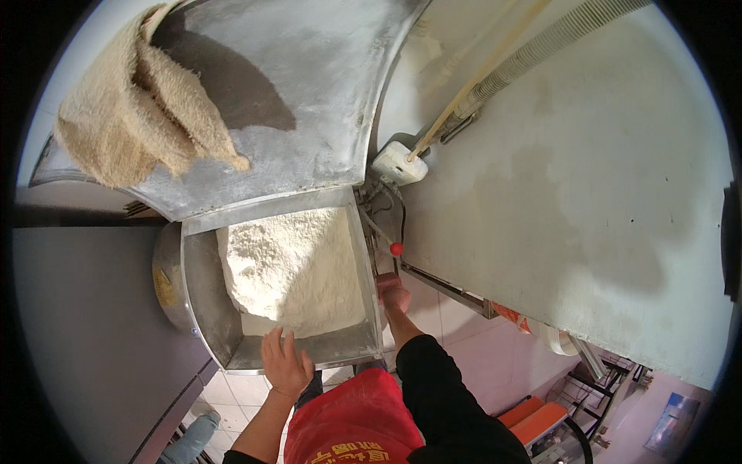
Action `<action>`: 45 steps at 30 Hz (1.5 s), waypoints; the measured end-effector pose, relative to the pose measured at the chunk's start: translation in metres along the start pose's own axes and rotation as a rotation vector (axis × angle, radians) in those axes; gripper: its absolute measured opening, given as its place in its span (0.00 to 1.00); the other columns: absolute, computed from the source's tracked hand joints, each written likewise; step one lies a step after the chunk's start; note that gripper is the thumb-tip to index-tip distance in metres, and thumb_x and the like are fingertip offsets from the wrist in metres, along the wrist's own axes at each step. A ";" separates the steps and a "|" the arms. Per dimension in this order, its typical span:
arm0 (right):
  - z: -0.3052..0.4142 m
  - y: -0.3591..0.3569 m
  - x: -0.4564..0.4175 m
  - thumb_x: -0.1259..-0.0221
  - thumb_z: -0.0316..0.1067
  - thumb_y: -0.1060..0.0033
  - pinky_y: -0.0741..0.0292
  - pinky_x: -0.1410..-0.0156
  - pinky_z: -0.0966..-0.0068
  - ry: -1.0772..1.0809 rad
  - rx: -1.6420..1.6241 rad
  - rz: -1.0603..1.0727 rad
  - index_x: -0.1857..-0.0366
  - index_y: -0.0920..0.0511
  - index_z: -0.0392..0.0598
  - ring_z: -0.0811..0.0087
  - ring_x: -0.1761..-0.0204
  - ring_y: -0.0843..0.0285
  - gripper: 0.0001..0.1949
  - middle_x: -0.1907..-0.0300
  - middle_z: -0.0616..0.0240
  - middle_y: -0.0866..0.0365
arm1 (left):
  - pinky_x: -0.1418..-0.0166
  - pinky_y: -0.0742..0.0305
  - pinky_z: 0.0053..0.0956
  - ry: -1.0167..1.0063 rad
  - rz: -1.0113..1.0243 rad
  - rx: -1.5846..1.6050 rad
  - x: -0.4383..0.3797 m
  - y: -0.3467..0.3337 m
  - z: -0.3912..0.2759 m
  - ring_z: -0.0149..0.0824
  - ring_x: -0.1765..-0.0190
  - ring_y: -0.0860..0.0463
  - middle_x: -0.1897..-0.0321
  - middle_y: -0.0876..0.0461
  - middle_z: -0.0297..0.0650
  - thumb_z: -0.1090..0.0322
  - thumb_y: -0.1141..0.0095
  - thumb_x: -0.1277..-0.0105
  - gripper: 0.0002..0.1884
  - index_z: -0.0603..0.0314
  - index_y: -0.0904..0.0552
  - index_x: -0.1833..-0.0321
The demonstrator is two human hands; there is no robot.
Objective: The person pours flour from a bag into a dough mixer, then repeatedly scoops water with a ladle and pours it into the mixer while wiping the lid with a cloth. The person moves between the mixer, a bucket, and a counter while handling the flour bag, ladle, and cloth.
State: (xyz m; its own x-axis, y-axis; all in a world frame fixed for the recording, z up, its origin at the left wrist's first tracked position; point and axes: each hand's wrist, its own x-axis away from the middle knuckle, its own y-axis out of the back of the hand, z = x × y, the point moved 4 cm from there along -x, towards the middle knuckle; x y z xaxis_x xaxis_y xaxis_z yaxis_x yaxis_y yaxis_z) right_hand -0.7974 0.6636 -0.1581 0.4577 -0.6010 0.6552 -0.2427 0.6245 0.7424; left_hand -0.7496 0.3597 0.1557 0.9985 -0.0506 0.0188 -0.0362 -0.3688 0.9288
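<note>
A metal trough (211, 296), probably a dough mixer's bowl, stands before me. White flour-like powder (290, 267) is heaped inside, partly in shadow. My left hand (285, 362) is at the trough's front wall, its fingers apart and pointing inward over the rim, with nothing in them. Outside the trough's right wall, my right hand (396, 298) is at a reddish box (388, 281) on the machine's side. Its fingertips are hidden, so their grip does not show. A lever with a red knob (396, 249) sticks out just beyond that hand.
Behind the trough slopes a broad metal lid (324, 87) with a tan towel (139, 116) draped over its left edge. A white socket box (400, 163) with cables sits behind on the right. A pale tabletop (550, 203) extends to the right, a grey surface (87, 313) to the left.
</note>
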 end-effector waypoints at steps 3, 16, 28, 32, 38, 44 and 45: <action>-0.017 -0.021 -0.022 0.40 0.47 0.51 0.20 0.52 0.66 -0.019 -0.029 0.058 0.61 0.17 0.43 0.58 0.54 0.17 0.19 0.58 0.52 0.16 | 0.35 0.40 0.56 -0.010 -0.008 -0.001 0.001 0.000 -0.002 0.60 0.41 0.33 0.46 0.33 0.59 0.66 0.43 0.50 0.26 0.70 0.29 0.46; -0.004 -0.005 0.022 0.38 0.43 0.50 0.25 0.70 0.70 -0.350 -1.059 0.279 0.67 0.25 0.46 0.63 0.72 0.22 0.11 0.74 0.58 0.23 | 0.33 0.43 0.58 -0.093 -0.074 -0.010 0.005 0.005 -0.002 0.59 0.39 0.34 0.43 0.34 0.58 0.65 0.44 0.50 0.26 0.68 0.29 0.47; -0.193 0.320 0.120 0.35 0.43 0.54 0.26 0.70 0.78 -0.105 -1.651 0.191 0.70 0.24 0.47 0.69 0.76 0.25 0.13 0.79 0.64 0.24 | 0.27 0.49 0.48 0.108 0.063 -0.025 0.012 0.000 -0.001 0.57 0.31 0.43 0.37 0.39 0.58 0.67 0.44 0.46 0.29 0.71 0.32 0.40; -0.154 0.511 0.190 0.33 0.51 0.57 0.24 0.64 0.75 0.272 -1.506 0.208 0.55 0.24 0.44 0.68 0.71 0.23 0.20 0.66 0.57 0.20 | 0.27 0.49 0.48 0.067 -0.058 0.195 0.026 0.020 -0.005 0.60 0.32 0.44 0.35 0.44 0.60 0.73 0.43 0.46 0.30 0.71 0.36 0.38; -0.065 0.554 0.216 0.40 0.35 0.43 0.22 0.67 0.76 0.271 -0.970 0.662 0.53 0.31 0.40 0.64 0.64 0.20 0.16 0.65 0.53 0.23 | 0.29 0.50 0.48 0.169 -0.060 0.177 0.115 0.055 0.004 0.61 0.32 0.45 0.34 0.47 0.62 0.79 0.43 0.50 0.33 0.69 0.38 0.38; -0.035 0.547 0.194 0.45 0.23 0.49 0.28 0.75 0.84 -0.032 -0.841 0.753 0.65 0.31 0.40 0.76 0.79 0.30 0.05 0.72 0.59 0.26 | 0.30 0.44 0.43 0.530 -0.013 0.032 0.282 0.021 0.078 0.60 0.34 0.41 0.37 0.44 0.60 0.78 0.43 0.53 0.34 0.67 0.38 0.39; -0.033 0.548 0.196 0.46 0.22 0.49 0.29 0.76 0.84 -0.005 -0.837 0.739 0.67 0.31 0.40 0.77 0.81 0.31 0.05 0.74 0.60 0.27 | 0.33 0.39 0.43 0.597 -0.029 -0.005 0.317 0.006 0.097 0.58 0.37 0.37 0.40 0.41 0.59 0.77 0.42 0.53 0.32 0.66 0.36 0.42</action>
State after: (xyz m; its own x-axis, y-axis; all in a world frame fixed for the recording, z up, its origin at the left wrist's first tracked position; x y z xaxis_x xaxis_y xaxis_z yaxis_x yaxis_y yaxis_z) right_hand -0.8123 0.9048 0.3723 0.4352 0.0560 0.8986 0.1994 0.9673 -0.1568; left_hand -0.4368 0.2513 0.1309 0.8491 0.4902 0.1968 -0.0099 -0.3577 0.9338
